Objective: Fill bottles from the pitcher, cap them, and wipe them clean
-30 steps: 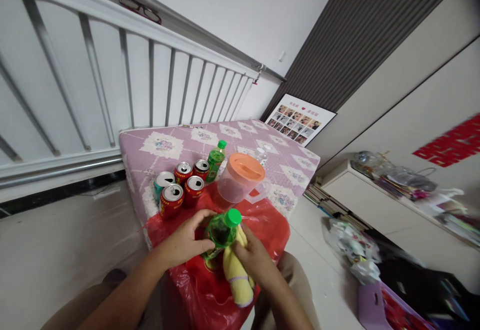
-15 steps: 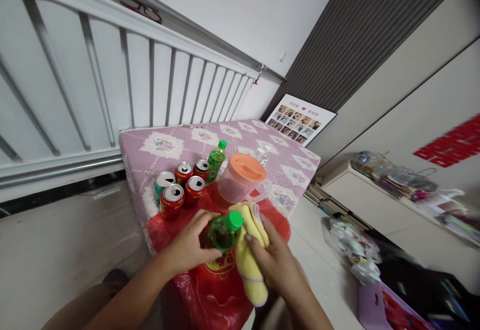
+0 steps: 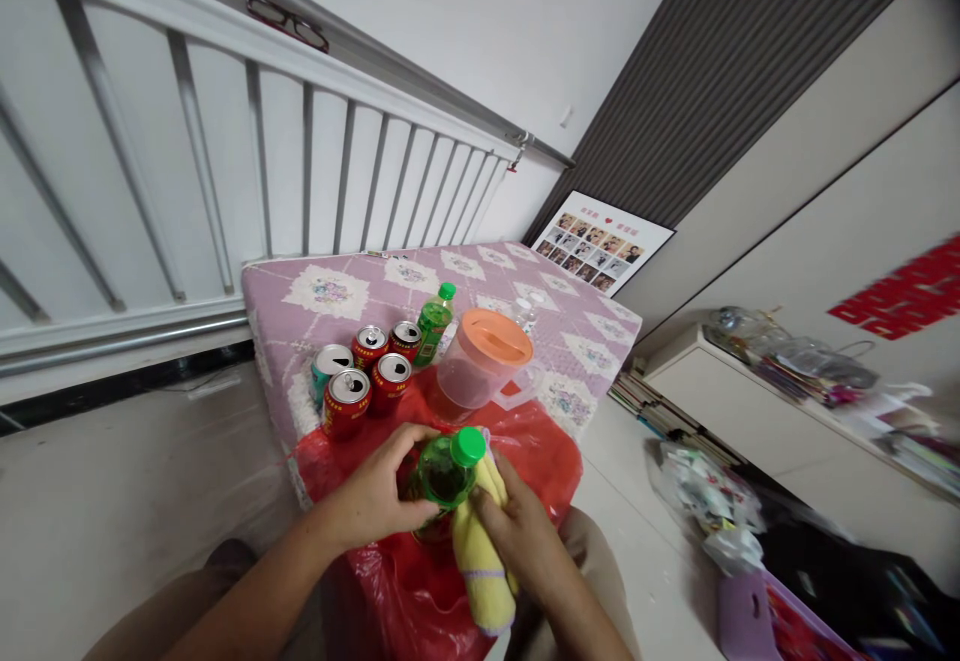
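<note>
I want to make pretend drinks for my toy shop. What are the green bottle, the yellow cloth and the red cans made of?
Green bottle: probably clear tinted plastic, glossy and see-through, with a matte green cap. Yellow cloth: looks like soft fuzzy fabric, folding limply. Red cans: likely metal, with shiny silver tops and pull tabs.

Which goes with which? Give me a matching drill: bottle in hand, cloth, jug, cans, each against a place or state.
Things:
1. bottle
2. cloth
3. jug
4. cans

Places or states:
A. clustered on the quilt's near left
B. orange lid on
C. gripped by the left hand
D. pressed to the bottle by the right hand

Pairs: 1-C, 2-D, 3-B, 4-A
</note>
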`<state>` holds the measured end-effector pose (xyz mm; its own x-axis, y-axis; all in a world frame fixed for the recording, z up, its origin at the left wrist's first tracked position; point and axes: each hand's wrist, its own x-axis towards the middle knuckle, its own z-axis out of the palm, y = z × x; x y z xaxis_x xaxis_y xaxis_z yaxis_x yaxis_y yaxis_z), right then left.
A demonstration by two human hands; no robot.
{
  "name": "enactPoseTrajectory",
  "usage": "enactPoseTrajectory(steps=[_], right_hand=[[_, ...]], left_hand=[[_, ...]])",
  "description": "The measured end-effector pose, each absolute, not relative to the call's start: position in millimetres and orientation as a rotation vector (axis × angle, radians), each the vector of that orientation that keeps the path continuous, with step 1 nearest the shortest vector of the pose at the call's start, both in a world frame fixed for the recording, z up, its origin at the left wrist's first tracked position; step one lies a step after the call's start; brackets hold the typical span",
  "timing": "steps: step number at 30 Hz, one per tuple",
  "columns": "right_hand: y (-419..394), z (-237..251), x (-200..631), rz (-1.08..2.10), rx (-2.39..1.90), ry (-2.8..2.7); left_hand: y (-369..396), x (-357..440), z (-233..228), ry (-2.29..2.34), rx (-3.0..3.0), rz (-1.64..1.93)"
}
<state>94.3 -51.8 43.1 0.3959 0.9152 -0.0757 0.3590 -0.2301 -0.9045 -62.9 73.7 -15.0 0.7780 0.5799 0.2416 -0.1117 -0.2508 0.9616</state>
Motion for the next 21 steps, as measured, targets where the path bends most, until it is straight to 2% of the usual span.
enactPoseTrajectory(steps=[5, 12, 21], right_hand=[[-64.3, 39.9, 95.7, 0.665, -1.845, -1.118], [-68.3, 61.3, 93.6, 0.514, -1.772, -1.075], [-53.2, 29.3, 96.8, 0.855, -1.772, -1.016]], left_hand=[[73.7, -63.4, -17.1, 0.41, 1.651, 0.629], [76.6, -62.6, -19.8, 0.346, 1.645, 0.605], [77.5, -64.2, -22.0, 0.327, 1.667, 0.625]])
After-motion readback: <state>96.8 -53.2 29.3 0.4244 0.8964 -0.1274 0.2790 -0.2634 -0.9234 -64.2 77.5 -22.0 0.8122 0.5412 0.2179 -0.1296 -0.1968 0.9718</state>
